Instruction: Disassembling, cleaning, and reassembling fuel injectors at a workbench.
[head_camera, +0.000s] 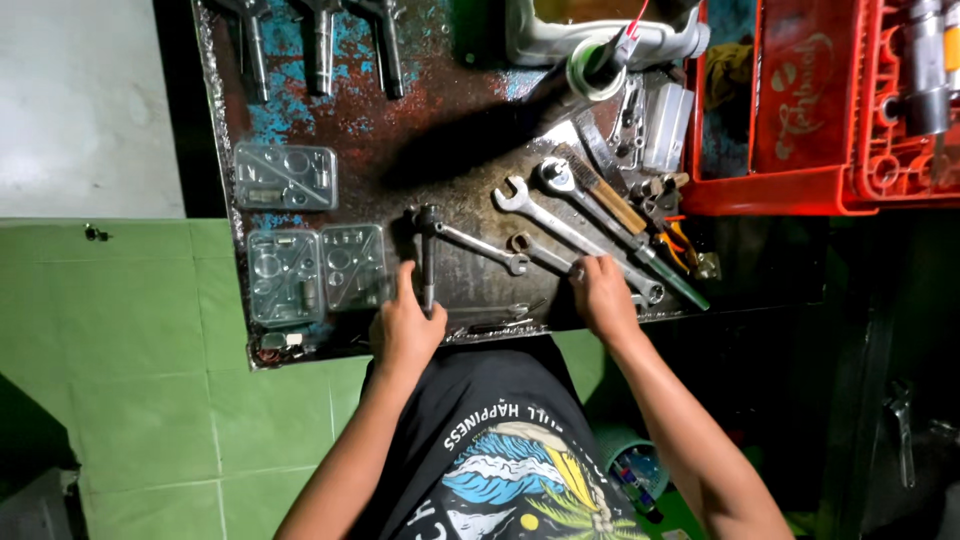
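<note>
My left hand (405, 328) rests at the near edge of a rusty metal work plate (400, 130), its fingers around the lower end of a dark metal T-handle tool (428, 255) that stands pointing away from me. My right hand (603, 295) lies at the same edge, fingertips on the ends of long wrenches (570, 230) spread diagonally across the plate. A socket extension bar (480, 246) lies between the two hands.
Three clear plastic blister trays (285, 177) sit on the plate's left side. A wooden-handled brush (605, 195), screwdrivers and a white tape roll (592, 70) lie at the right. Red plastic crates (820, 120) stand further right. Green floor tiles (120, 330) spread at the left.
</note>
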